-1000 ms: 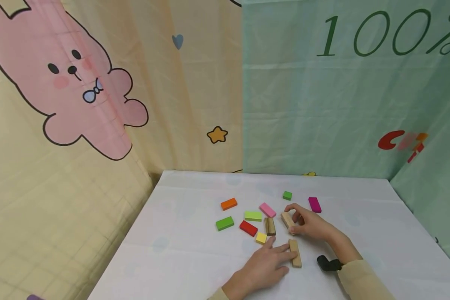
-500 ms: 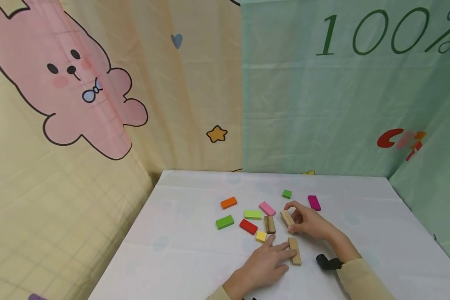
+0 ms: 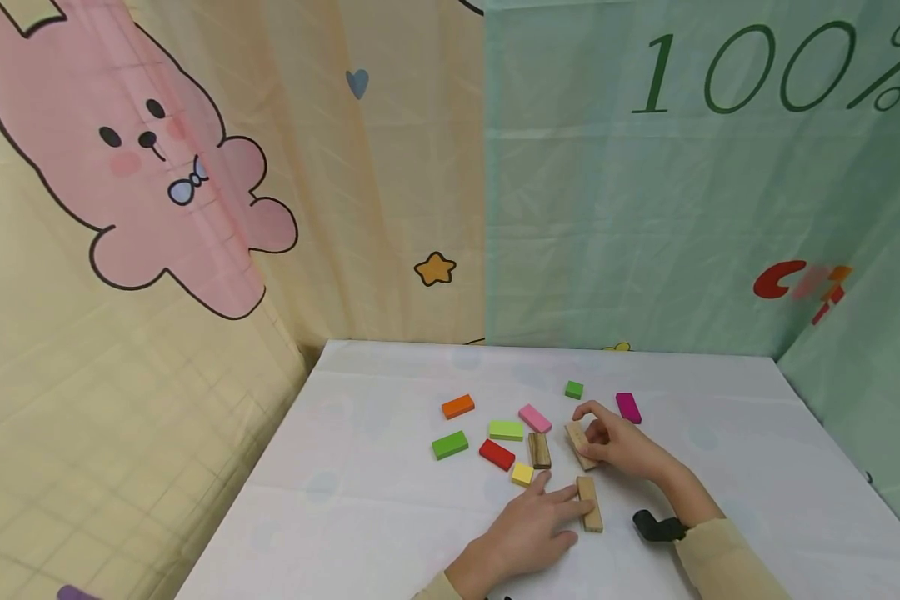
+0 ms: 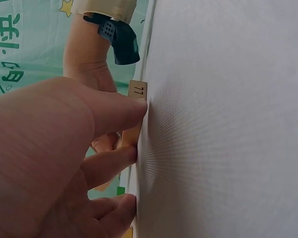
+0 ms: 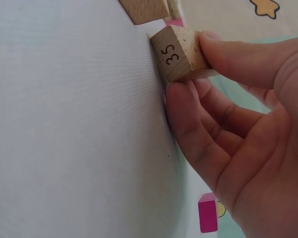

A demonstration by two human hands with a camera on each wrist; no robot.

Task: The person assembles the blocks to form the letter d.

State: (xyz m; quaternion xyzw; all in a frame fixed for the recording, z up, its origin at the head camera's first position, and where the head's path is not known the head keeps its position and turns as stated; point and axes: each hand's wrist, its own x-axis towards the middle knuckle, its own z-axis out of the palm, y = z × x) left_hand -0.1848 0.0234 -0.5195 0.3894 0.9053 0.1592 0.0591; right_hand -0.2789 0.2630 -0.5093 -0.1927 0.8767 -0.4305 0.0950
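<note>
Low over the white table, my right hand [image 3: 624, 446] pinches a plain wooden block [image 3: 579, 446] between thumb and fingers. The right wrist view shows this block [image 5: 181, 54] with 35 marked on its end, tilted beside the tabletop. My left hand [image 3: 528, 529] lies with its fingers spread, the index finger resting across a second wooden block [image 3: 591, 521]. In the left wrist view that block [image 4: 137, 88] bears the mark 77 on its end, and a finger hides part of it. A darker, grained wooden block [image 3: 539, 451] lies left of the right hand.
Around the hands lie yellow [image 3: 522, 475], red [image 3: 497, 455], lime [image 3: 506, 431] and pink [image 3: 535, 418] blocks. Green [image 3: 450, 445] and orange [image 3: 458, 407] ones lie further left. A small green block [image 3: 574, 389] and a magenta block [image 3: 628, 407] lie beyond the right hand.
My right hand's thumb has slid up along the wooden block, so its near end now shows. The block has shifted slightly to the right. My left hand has stayed in place.
</note>
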